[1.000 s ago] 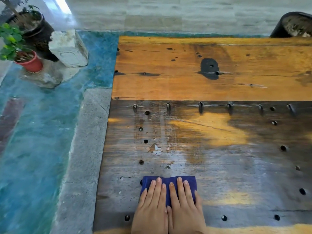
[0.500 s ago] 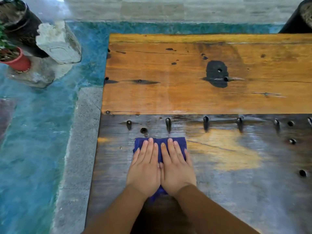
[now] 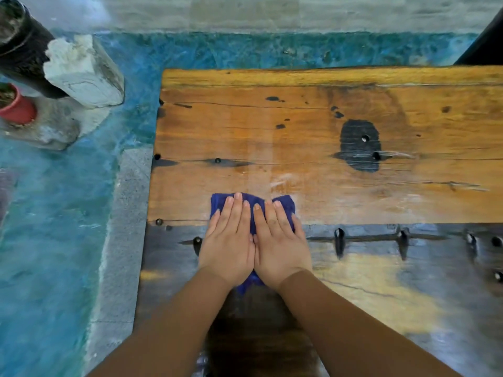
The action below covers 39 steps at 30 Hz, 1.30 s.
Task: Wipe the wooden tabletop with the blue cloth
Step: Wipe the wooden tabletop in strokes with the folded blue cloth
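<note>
The wooden tabletop (image 3: 353, 180) fills the right of the view, with an orange far plank and a dark, wet-looking near plank. A dark blue cloth (image 3: 285, 204) lies flat across the seam between the two planks, near the table's left side. My left hand (image 3: 227, 243) and my right hand (image 3: 279, 246) press down on it side by side, fingers straight and pointing away from me. The hands cover most of the cloth; its far edge and a small bit by my wrists show.
A row of dark metal pegs (image 3: 339, 240) runs along the plank seam to the right of my hands. On the blue floor at the left stand a white stone block (image 3: 84, 74), a red plant pot (image 3: 16, 107) and a black pot (image 3: 21, 47). Another dark pot (image 3: 487, 42) sits at the far right.
Both hands have pushed the cloth away from me, from the near edge of the dark plank up over the seam onto the orange plank.
</note>
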{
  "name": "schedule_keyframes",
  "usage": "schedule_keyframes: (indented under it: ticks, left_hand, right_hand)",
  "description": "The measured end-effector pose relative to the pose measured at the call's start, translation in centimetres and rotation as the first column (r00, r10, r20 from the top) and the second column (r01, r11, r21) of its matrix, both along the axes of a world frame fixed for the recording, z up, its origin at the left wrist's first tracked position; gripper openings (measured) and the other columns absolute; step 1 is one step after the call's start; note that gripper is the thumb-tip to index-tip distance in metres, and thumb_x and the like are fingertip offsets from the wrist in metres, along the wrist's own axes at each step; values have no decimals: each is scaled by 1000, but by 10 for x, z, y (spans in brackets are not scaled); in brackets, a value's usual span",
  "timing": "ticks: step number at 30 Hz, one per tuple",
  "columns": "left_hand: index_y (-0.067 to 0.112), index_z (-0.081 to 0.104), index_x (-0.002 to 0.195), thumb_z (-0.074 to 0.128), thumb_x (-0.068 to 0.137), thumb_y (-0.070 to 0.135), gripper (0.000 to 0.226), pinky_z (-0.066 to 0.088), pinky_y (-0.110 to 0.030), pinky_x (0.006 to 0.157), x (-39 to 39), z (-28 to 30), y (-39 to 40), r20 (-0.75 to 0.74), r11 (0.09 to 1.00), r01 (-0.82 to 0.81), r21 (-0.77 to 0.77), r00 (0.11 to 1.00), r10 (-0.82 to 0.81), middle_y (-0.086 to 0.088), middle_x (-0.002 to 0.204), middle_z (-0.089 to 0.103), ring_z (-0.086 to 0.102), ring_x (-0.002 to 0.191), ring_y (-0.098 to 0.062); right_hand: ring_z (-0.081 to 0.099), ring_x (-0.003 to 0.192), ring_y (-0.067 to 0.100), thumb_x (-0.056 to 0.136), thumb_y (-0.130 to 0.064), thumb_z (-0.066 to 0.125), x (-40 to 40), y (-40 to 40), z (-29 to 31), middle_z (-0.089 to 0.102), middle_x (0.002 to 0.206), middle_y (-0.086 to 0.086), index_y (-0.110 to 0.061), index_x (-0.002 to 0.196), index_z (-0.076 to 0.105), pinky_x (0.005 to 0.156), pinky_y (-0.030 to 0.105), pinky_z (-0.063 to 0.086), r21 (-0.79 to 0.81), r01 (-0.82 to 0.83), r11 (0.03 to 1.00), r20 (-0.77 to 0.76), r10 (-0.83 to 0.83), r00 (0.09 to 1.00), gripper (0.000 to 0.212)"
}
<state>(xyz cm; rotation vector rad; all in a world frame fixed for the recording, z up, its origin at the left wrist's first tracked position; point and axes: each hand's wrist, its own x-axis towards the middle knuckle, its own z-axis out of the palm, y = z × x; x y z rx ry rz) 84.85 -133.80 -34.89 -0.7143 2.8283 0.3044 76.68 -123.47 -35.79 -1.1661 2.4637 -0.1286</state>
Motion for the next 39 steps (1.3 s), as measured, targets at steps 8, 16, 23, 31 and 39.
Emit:
schedule_keyframes:
  ticks: [8, 16, 23, 31, 39]
  left_hand:
    - [10, 2, 153, 10, 96, 39, 65, 2, -37, 120, -84, -1, -75, -47, 997, 35, -76, 998, -38, -9, 162, -4, -6, 148, -21]
    - [8, 14, 153, 28, 99, 35, 62, 10, -41, 118, -195, -6, -172, -165, 990, -58, -128, 986, 37, -11, 162, 7, 6, 148, -23]
    - [7, 15, 152, 25, 99, 37, 61, 11, -43, 118, -257, -10, -227, -157, 983, -36, -180, 988, 8, -13, 161, 10, 7, 148, -25]
    - [6, 35, 143, 25, 98, 37, 55, 23, -45, 113, -280, -8, -246, -154, 976, 5, -217, 987, -39, -14, 154, 30, 18, 145, -30]
    - [8, 29, 147, 26, 98, 39, 58, 18, -45, 116, -269, -10, -236, -160, 978, -32, -205, 987, -1, -13, 159, 20, 16, 145, -29]
  right_hand:
    - [-17, 146, 15, 97, -48, 4, -85, -74, -3, -17, 160, -2, -27, 153, -8, 114, 40, -11, -58, 36, 998, -106, -42, 993, 61]
    - [1, 149, 20, 95, -46, 17, -201, -177, -2, 4, 164, 5, -24, 155, 12, 117, 48, 8, -147, 24, 989, -230, -58, 971, 64]
    - [5, 149, 20, 97, -45, 19, -258, -227, -5, 10, 163, 3, -24, 155, 16, 116, 48, 8, -161, 35, 986, -281, -80, 956, 62]
    - [37, 135, 24, 94, -42, 22, -279, -245, -3, 49, 142, 2, -24, 138, 44, 103, 49, 26, -168, 2, 986, -328, -57, 943, 52]
    - [35, 136, 28, 95, -45, 24, -274, -237, -4, 36, 154, 3, -27, 148, 33, 108, 50, 24, -151, -26, 988, -367, -32, 930, 56]
